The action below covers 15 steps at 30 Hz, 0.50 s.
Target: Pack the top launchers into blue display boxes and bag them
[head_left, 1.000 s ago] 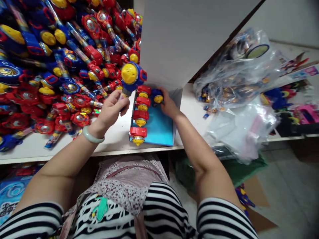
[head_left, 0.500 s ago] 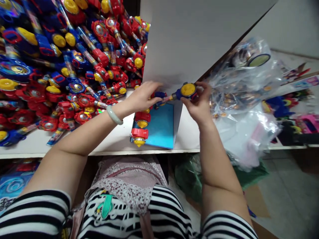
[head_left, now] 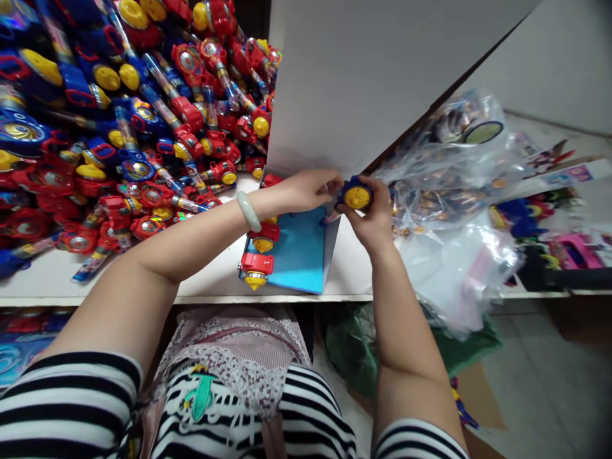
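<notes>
Head view: tabletop (head_left: 351, 277) front edge runs just nearer than the blue-floored box (head_left: 299, 255); bare strips on both sides of it. Red toys (head_left: 257, 268) line the box's left side, some covered by the left hand (head_left: 308, 190) and wrist. Blue toy (head_left: 357, 197) with yellow cap sits in the right hand (head_left: 375, 220), grip pinching it between thumb and fingers. Left fingers curl just beside it; can't tell if that grip is closed. Tall white panel (head_left: 382, 70) blocks behind; toy pile (head_left: 182, 127) crowds left, plastic bags (head_left: 459, 245) right.
</notes>
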Tool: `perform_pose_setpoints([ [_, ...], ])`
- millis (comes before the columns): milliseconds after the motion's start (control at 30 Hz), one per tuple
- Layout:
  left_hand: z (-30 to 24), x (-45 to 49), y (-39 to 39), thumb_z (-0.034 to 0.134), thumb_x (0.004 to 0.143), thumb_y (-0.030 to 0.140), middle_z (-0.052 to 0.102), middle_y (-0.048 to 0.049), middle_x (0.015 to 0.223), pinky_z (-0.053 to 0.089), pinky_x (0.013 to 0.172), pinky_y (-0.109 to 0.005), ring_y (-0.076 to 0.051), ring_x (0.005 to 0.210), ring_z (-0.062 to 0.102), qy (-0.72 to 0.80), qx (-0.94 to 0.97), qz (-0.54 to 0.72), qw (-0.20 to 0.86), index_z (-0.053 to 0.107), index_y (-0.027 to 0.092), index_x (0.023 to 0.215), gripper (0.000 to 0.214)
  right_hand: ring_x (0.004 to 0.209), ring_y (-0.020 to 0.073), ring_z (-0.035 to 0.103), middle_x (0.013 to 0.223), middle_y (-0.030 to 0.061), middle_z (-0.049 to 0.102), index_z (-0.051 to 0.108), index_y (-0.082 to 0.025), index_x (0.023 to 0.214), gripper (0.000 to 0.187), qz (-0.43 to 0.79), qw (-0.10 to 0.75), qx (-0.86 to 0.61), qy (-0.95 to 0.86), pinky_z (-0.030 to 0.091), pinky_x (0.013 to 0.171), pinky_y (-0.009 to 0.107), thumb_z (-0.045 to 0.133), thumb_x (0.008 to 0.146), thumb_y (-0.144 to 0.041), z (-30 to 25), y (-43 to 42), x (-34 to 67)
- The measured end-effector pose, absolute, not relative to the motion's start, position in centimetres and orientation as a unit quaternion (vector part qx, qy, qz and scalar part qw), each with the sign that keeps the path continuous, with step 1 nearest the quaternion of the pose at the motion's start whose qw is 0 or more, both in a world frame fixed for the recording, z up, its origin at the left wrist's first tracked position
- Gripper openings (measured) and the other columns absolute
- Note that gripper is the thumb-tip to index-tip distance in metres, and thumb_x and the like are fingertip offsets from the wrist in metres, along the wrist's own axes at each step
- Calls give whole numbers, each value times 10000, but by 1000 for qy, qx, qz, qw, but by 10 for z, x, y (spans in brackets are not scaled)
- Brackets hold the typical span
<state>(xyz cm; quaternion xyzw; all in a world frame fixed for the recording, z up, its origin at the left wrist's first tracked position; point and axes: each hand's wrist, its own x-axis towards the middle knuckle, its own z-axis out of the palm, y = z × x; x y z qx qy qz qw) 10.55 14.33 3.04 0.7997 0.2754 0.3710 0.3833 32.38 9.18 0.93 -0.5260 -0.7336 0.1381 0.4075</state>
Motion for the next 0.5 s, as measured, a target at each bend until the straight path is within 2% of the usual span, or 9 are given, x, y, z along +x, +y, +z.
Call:
perform_pose_setpoints([
  [167, 27, 57, 153, 639, 803, 103, 648, -17, 841, 526, 820, -303, -148, 827, 632, 352, 731, 480, 334, 663, 131, 966, 167, 1291, 309, 540, 1294, 155, 541, 541, -224, 1259, 516, 81, 390, -508, -764, 506, 1083, 516, 687, 797, -400, -26, 105, 333],
  [233, 21, 34, 148, 646, 814, 128, 650, -17, 842, 521, 809, -299, -147, 827, 629, 374, 721, 489, 318, 665, 132, 955, 142, 1279, 303, 554, 1283, 161, 547, 558, -224, 1241, 460, 61, 382, -491, -781, 488, 1099, 520, 656, 819, -378, -39, 109, 333],
  [400, 3, -19, 110, 600, 884, 196, 689, -48, 907, 510, 758, -271, -153, 826, 637, 411, 761, 436, 248, 669, 144, 969, 121, 1169, 309, 626, 1250, 146, 573, 618, -241, 1167, 338, 19, 393, -405, -826, 555, 964, 551, 611, 838, -321, -51, 119, 339],
  [500, -5, -52, 89, 568, 915, 210, 703, -64, 954, 518, 771, -270, -155, 843, 651, 449, 779, 379, 219, 672, 151, 1004, 149, 1084, 328, 655, 1182, 111, 603, 634, -294, 1175, 408, -6, 421, -364, -831, 584, 861, 543, 706, 778, -360, -54, 131, 348],
])
